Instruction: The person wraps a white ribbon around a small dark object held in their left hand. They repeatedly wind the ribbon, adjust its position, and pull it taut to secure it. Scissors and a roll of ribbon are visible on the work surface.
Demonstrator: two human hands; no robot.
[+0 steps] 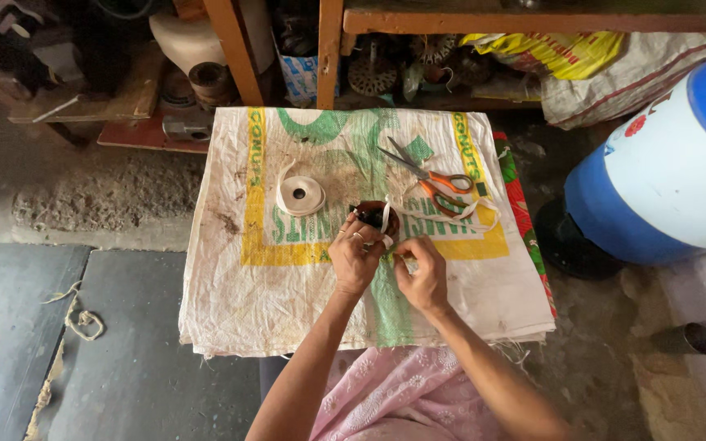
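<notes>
Head view: woven sack [288, 286], white with green and yellow print, spread flat as work surface. Left hand [355, 260] near the sack's centre, fingers curled around a small dark round coil [373, 216], holding it on the sack. Right hand [422, 273] just beside the left, fingertips pinched on a white tape strip [387, 237] leading to the coil. Roll of white tape [301, 195] lies left of the coil. Orange-handled scissors [435, 175] lie beyond the coil, blades parted. Blue and white drum [672, 171] stands off the sack's right edge.
</notes>
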